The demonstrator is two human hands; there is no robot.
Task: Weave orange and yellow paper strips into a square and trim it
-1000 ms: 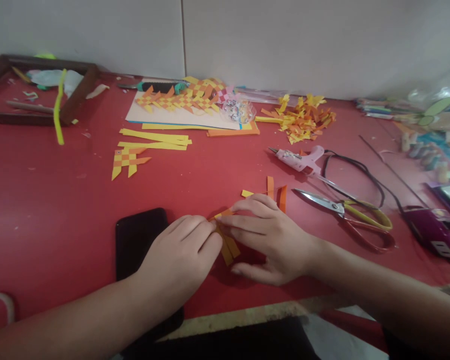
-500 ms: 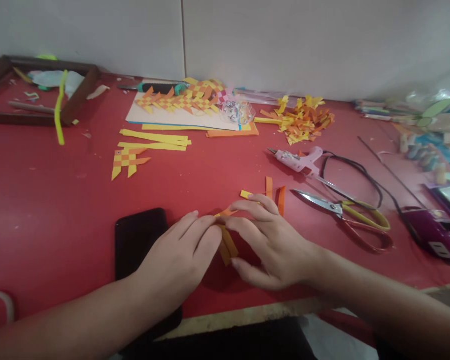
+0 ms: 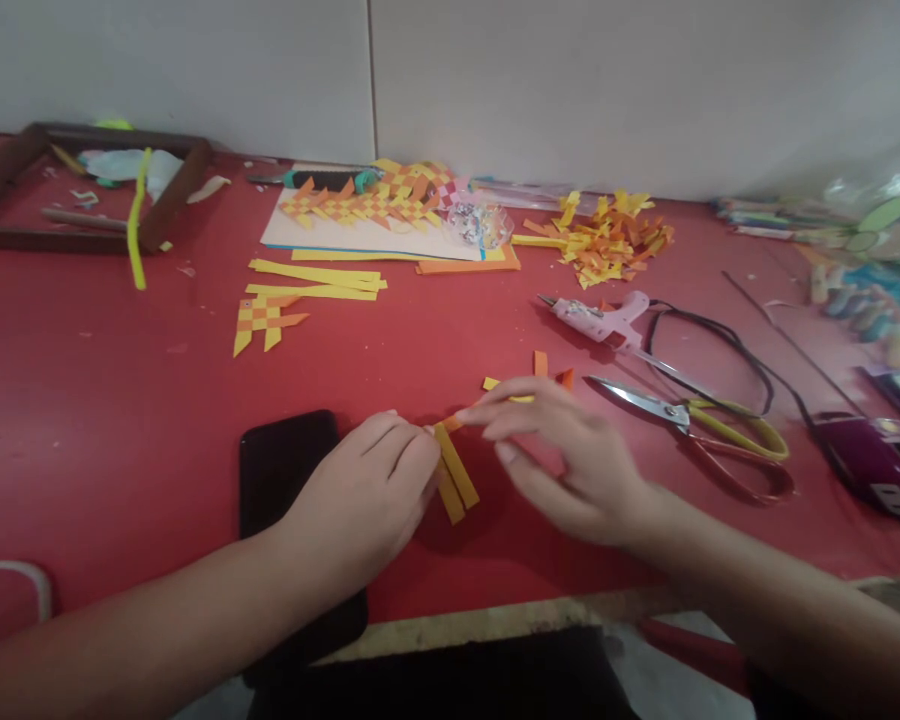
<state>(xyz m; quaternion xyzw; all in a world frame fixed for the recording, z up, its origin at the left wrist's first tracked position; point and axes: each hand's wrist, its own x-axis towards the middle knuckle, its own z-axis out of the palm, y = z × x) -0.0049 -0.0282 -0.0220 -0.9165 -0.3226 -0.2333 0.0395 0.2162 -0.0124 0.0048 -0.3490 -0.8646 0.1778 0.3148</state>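
Yellow and orange paper strips (image 3: 459, 478) stick out from under the fingers of my left hand (image 3: 371, 480), which is closed on them near the table's front edge. My right hand (image 3: 570, 455) is just to their right, fingers extended and thumb apart, the fingertips near an orange strip end (image 3: 452, 424). How the strips join is hidden by my left fingers. Beyond my right hand lie loose orange and yellow paper pieces (image 3: 540, 364). A woven checkered paper fish (image 3: 261, 322) rests at the left, below several yellow strips (image 3: 315, 280).
A black phone (image 3: 285, 465) lies beside my left hand. Scissors (image 3: 675, 412), a pink glue gun (image 3: 604, 322) with its cord and a heap of paper scraps (image 3: 607, 240) are on the right. Paper sheets (image 3: 360, 240) and a wooden frame (image 3: 180, 190) stand farther back.
My right hand has drawn back slightly to the right from the strips, its thumb lifting up. More of the yellow strips shows now. My left hand stays on them.
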